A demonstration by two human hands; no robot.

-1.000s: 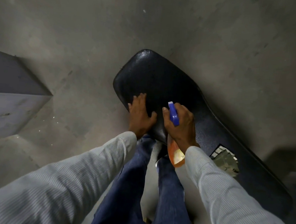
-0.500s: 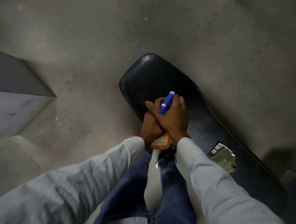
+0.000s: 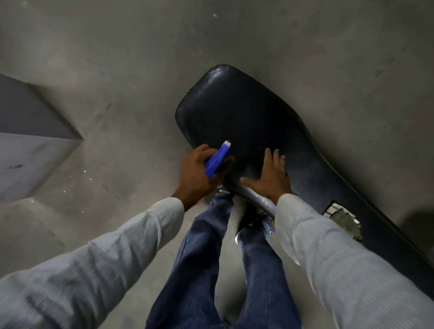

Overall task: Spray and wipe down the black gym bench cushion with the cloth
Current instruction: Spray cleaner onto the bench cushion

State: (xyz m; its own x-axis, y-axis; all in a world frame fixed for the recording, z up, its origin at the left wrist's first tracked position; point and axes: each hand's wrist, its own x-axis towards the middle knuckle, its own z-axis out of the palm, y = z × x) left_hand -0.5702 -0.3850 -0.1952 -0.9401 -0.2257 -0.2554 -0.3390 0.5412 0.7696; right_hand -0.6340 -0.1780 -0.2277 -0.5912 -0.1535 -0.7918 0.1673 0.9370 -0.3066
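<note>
The task looked to be at an early stage. The left hand (image 3: 197,174) was curled round the spray bottle (image 3: 217,160), gripping it with the blue nozzle head pointing up and away over the near edge of the black gym bench cushion (image 3: 251,120); only a sliver of the bottle's orange body showed below the wrist. The right hand (image 3: 273,176) lay flat on the cushion with fingers spread and thumb out, holding nothing. The cloth (image 3: 343,219), a crumpled grey-green piece with a pale checked part, lay untouched on the cushion to the right, just beyond the right sleeve (image 3: 332,252) and well apart from both hands. So wiping had apparently not begun, and the cloth had yet to be picked up. Whether any spray had landed could not be told: the cushion's far rounded end showed a dull sheen along its rim, but that could have been plain gloss and no droplets were visible.

The cushion was long, with a wide rounded far end that narrowed toward the lower right, where it ran out of view. Its surface was black, finely textured vinyl or leather-like padding, with a raised seam around the edge. It sat low over the grey concrete floor (image 3: 115,56), right against the person's jeans-clad legs (image 3: 204,265). Its support was hidden beneath it.
</note>
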